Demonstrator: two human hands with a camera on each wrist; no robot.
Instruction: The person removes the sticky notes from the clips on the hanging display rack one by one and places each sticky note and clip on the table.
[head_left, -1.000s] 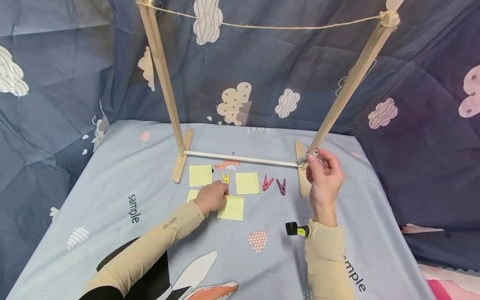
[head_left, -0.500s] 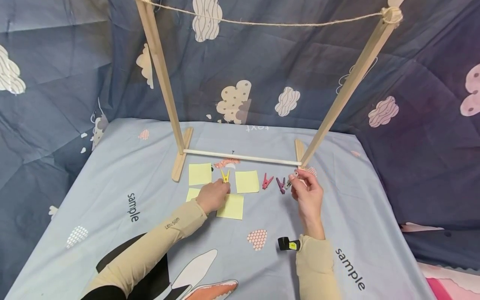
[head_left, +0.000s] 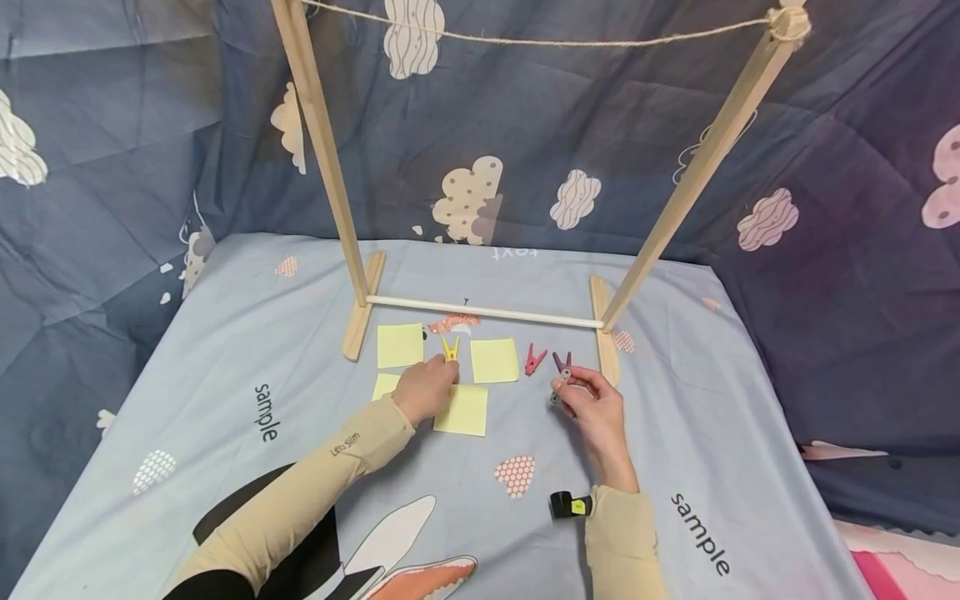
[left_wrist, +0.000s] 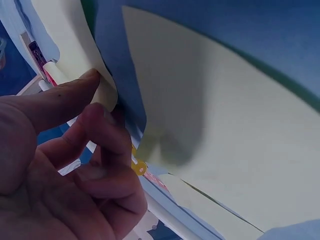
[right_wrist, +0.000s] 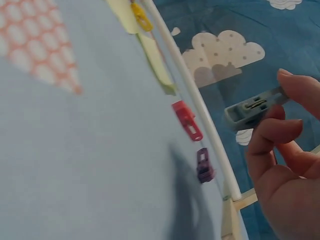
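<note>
My left hand (head_left: 424, 390) is low over the table among pale yellow sticky notes. In the left wrist view, its thumb and index finger pinch the curled corner of one sticky note (left_wrist: 67, 37), while another note (left_wrist: 235, 115) lies beside the hand. My right hand (head_left: 597, 412) holds a grey clothespin (right_wrist: 254, 108) between thumb and index finger, raised off the cloth. A purple clothespin (head_left: 562, 362) and a red clothespin (head_left: 535, 359) lie just beyond that hand. A yellow clothespin (head_left: 451, 348) lies right beyond the left fingertips.
A wooden frame stands at the back, with a left post (head_left: 318, 142), a right post (head_left: 697, 183) and a white bottom rod (head_left: 487, 312). Twine (head_left: 540, 42) sags between the post tops. Further sticky notes (head_left: 401, 346) lie before the rod. Patterned cloth (head_left: 285, 200) hangs behind.
My right hand has come from beside the right post toward me and to the left, carrying the grey clothespin past the purple one. The left hand has stayed nearly in place.
</note>
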